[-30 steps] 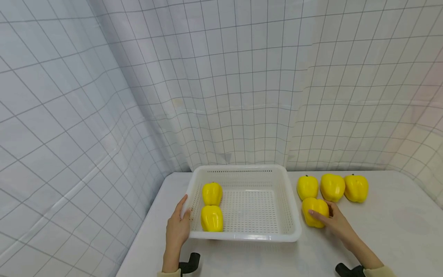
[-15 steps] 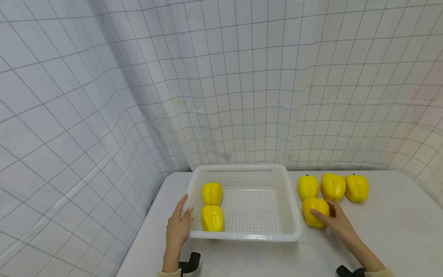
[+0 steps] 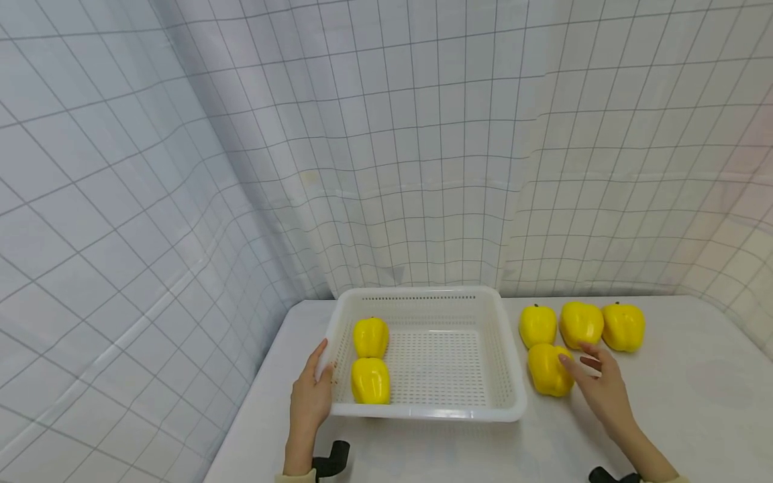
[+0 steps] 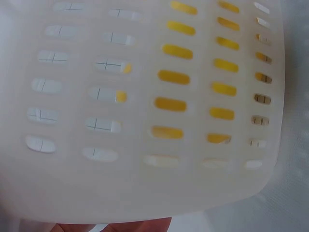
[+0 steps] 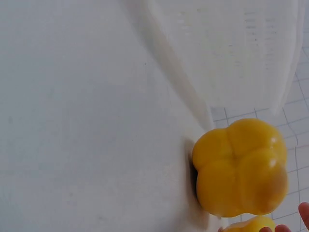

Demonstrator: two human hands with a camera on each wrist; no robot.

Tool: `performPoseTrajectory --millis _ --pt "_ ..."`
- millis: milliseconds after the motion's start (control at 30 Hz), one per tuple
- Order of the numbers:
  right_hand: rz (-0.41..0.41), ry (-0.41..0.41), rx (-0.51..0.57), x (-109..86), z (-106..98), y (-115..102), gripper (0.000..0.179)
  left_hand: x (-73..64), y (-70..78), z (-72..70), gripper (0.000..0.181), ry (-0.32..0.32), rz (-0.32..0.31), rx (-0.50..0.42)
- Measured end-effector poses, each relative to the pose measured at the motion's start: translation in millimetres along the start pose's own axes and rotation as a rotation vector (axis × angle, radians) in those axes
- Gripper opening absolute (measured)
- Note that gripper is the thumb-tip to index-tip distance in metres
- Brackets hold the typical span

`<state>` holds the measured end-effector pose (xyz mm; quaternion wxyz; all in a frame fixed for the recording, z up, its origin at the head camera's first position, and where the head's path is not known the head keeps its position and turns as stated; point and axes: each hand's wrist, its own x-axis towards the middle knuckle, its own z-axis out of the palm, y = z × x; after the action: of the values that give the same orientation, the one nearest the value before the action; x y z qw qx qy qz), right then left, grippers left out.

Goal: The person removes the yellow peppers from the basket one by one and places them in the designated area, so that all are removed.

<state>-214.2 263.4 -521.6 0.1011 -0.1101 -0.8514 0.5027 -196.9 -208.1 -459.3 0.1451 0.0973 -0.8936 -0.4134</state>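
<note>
A white plastic basket (image 3: pixel 431 412) stands on the table with two yellow bell peppers, a rear one (image 3: pixel 370 337) and a front one (image 3: pixel 371 381), along its left side. My left hand (image 3: pixel 311 399) holds the basket's left rim; in the left wrist view only fingertips (image 4: pixel 140 225) show past the basket's edge (image 4: pixel 96 193). Right of the basket, my right hand (image 3: pixel 604 392) is beside a yellow bell pepper (image 3: pixel 549 371), fingers spread and off it. The thumb tip overlaps this pepper in the head view; whether it touches, I cannot tell.
Behind the near pepper, more yellow bell peppers form a row: left (image 3: pixel 537 327), middle (image 3: pixel 581 325) and right (image 3: pixel 623 327). A white gridded curtain (image 3: pixel 423 168) hangs behind and left of the white table (image 3: pixel 694 402).
My right hand has loosened from the near pepper and shifted slightly right, its fingers coming away. The pepper has turned a little in place. My left hand and the basket stay still.
</note>
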Motion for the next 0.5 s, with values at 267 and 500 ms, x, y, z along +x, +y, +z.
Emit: performPoseTrajectory --millis 267,500 --pt "-0.202 0.222 0.040 17.8 14.4 36.4 0.046 -0.2 -0.5 1.1 0.047 -0.006 0.000 -0.007" --pt "-0.338 0.265 0.134 25.8 24.9 22.9 0.035 0.1 1.4 -0.4 0.048 -0.006 -0.010 -0.002"
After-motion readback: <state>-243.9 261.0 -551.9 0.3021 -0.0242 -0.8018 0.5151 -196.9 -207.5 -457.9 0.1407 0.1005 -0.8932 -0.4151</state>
